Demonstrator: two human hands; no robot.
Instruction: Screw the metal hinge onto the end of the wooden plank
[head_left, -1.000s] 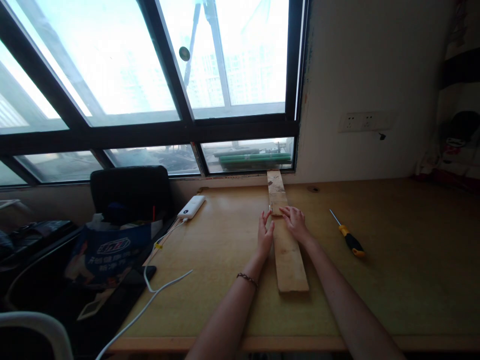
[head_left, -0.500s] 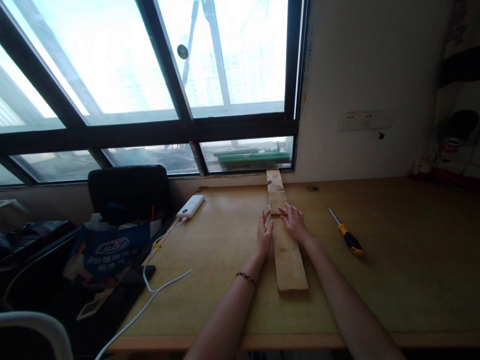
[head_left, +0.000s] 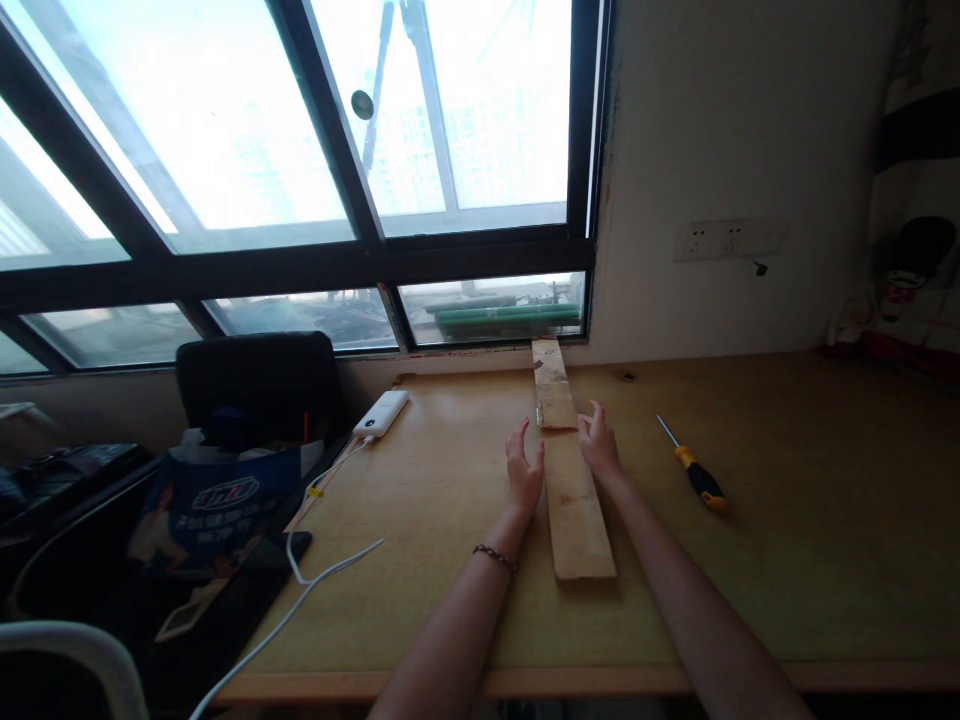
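Two wooden boards lie lengthwise in line on the table. The near board has a plain face, and the far board carries dark marks and reaches toward the window. Their ends meet between my hands; whether they overlap is hard to tell. A small shiny metal piece sits at the far board's left edge. To the left of the joint, my left hand is open, thumb and fingers apart. At the right edge, close to the joint, my right hand is open with its fingertips near the far board's corner.
A yellow-and-black screwdriver lies to the right. On the left are a white power bank and its white cable. Beyond the table's left edge stands a black chair with a blue bag. A window ledge borders the back.
My right hand has moved from the top of the boards to their right edge. My left hand has shifted slightly left, away from the joint. The boards look unmoved.
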